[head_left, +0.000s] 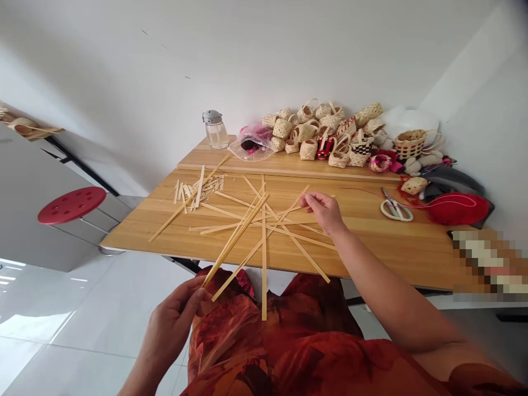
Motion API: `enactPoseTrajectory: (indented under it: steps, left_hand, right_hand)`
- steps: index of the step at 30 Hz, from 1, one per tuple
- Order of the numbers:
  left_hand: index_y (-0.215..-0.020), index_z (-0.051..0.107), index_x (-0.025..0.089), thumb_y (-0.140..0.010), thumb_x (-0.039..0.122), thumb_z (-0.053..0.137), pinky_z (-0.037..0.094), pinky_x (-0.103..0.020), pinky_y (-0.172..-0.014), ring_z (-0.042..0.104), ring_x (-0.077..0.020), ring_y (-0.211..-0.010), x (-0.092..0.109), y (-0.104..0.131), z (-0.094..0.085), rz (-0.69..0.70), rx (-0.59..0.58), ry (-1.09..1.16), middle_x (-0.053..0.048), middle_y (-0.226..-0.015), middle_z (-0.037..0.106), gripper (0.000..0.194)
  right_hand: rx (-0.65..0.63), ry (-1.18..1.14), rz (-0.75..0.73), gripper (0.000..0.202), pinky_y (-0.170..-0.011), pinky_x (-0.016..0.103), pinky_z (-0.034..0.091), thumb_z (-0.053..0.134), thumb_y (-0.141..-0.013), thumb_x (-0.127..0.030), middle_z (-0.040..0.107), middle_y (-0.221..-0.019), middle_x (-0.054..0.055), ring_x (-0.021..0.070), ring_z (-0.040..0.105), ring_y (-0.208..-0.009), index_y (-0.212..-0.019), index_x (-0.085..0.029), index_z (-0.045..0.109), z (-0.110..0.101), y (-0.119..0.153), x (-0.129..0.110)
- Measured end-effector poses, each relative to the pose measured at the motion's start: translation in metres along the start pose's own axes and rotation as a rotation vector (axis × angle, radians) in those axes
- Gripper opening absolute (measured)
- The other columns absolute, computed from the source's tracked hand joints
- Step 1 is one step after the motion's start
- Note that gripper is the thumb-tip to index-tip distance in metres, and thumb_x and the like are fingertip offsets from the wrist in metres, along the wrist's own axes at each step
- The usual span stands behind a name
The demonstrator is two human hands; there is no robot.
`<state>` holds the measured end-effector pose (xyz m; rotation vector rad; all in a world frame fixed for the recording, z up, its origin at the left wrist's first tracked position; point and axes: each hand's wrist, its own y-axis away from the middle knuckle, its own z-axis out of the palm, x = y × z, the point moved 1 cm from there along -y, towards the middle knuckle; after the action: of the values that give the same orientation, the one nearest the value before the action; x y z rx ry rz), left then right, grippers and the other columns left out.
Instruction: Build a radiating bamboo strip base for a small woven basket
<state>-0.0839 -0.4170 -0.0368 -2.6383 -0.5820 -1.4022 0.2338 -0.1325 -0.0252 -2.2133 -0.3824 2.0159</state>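
Note:
My left hand [177,313], at the table's front edge, is closed around the lower ends of a small bundle of thin bamboo strips [235,241]. The bundle slants up and away over the table. Below it, more flat bamboo strips [264,264] lie crossed in a star shape, some ends hanging past the front edge. My right hand [324,212] is on the star's right side, thumb and finger pinched at the end of one bamboo strip [293,207]. The fingertips partly hide that strip.
Short strip offcuts [200,190] and a long strip lie at the left. Scissors [395,209] and a red bag [457,210] sit on the right. Small woven baskets [308,149], a plastic bag [252,144] and a water bottle [216,131] line the back. A red stool [72,204] stands left.

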Motion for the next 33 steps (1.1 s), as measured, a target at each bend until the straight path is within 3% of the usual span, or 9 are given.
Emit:
enactPoseTrajectory:
  steps: [9, 12, 15, 18, 21, 26, 33]
  left_hand:
    - [-0.108, 0.068, 0.024, -0.084, 0.063, 0.061, 0.053, -0.026, -0.063, 0.066, -0.0169, -0.062, -0.006, 0.003, 0.001, -0.007, 0.100, 0.065, 0.000, -0.079, 0.075, 0.047]
    - [-0.106, 0.068, 0.024, -0.083, 0.063, 0.062, 0.052, -0.026, -0.063, 0.065, -0.0162, -0.061, -0.005, 0.006, 0.002, -0.027, 0.119, 0.087, 0.001, -0.075, 0.074, 0.045]
    - [-0.108, 0.067, 0.023, -0.082, 0.063, 0.063, 0.054, -0.027, -0.064, 0.065, -0.0166, -0.061, -0.010, 0.004, 0.001, -0.050, 0.101, 0.087, 0.000, -0.077, 0.074, 0.048]
    - [-0.110, 0.067, 0.022, -0.080, 0.064, 0.064, 0.055, -0.028, -0.062, 0.066, -0.0175, -0.062, -0.016, 0.000, 0.000, -0.061, 0.060, 0.087, -0.002, -0.081, 0.075, 0.052]
    - [-0.112, 0.066, 0.022, -0.082, 0.063, 0.063, 0.057, -0.029, -0.064, 0.067, -0.0176, -0.064, -0.017, -0.002, 0.000, -0.060, 0.033, 0.099, -0.003, -0.082, 0.076, 0.051]
    - [-0.112, 0.066, 0.021, -0.084, 0.062, 0.063, 0.057, -0.028, -0.065, 0.066, -0.0169, -0.064, -0.017, -0.001, 0.002, -0.044, 0.037, 0.108, -0.003, -0.082, 0.075, 0.049]
    - [-0.113, 0.065, 0.020, -0.084, 0.061, 0.063, 0.057, -0.029, -0.066, 0.066, -0.0171, -0.065, -0.022, -0.002, 0.003, -0.066, 0.029, 0.115, -0.003, -0.082, 0.075, 0.051]
  right_hand:
    - [0.025, 0.124, -0.013, 0.034, -0.069, 0.029, 0.055, 0.065, -0.088, -0.051, 0.076, -0.088, 0.006, 0.0197, 0.071, -0.085, -0.094, -0.020, 0.075, -0.020, 0.025, -0.002]
    - [-0.062, 0.273, -0.102, 0.029, -0.078, 0.035, 0.058, 0.062, -0.092, -0.047, 0.077, -0.095, 0.006, 0.0220, 0.072, -0.090, -0.097, -0.021, 0.075, -0.017, 0.040, -0.005]
    - [-0.163, 0.479, -0.279, 0.023, -0.091, 0.040, 0.056, 0.059, -0.095, -0.039, 0.077, -0.103, 0.006, 0.0235, 0.071, -0.099, -0.101, -0.023, 0.075, -0.008, 0.055, -0.010]
    - [-0.280, 0.614, -0.477, 0.023, -0.106, 0.046, 0.049, 0.058, -0.096, -0.033, 0.075, -0.111, 0.007, 0.0256, 0.064, -0.118, -0.109, -0.024, 0.074, 0.008, 0.063, -0.012]
    - [-0.423, 0.695, -0.574, 0.033, -0.115, 0.051, 0.041, 0.059, -0.095, -0.034, 0.070, -0.127, 0.010, 0.0280, 0.053, -0.135, -0.125, -0.023, 0.069, 0.025, 0.064, -0.010]
    - [-0.558, 0.851, -0.560, 0.058, -0.120, 0.055, 0.032, 0.057, -0.096, -0.048, 0.052, -0.150, 0.014, 0.0329, 0.032, -0.149, -0.146, -0.019, 0.053, 0.046, 0.059, -0.001]
    - [-0.689, 0.981, -0.428, 0.074, -0.120, 0.060, 0.024, 0.039, -0.098, -0.066, 0.031, -0.164, 0.011, 0.0340, 0.016, -0.154, -0.158, -0.023, 0.033, 0.062, 0.049, 0.007]
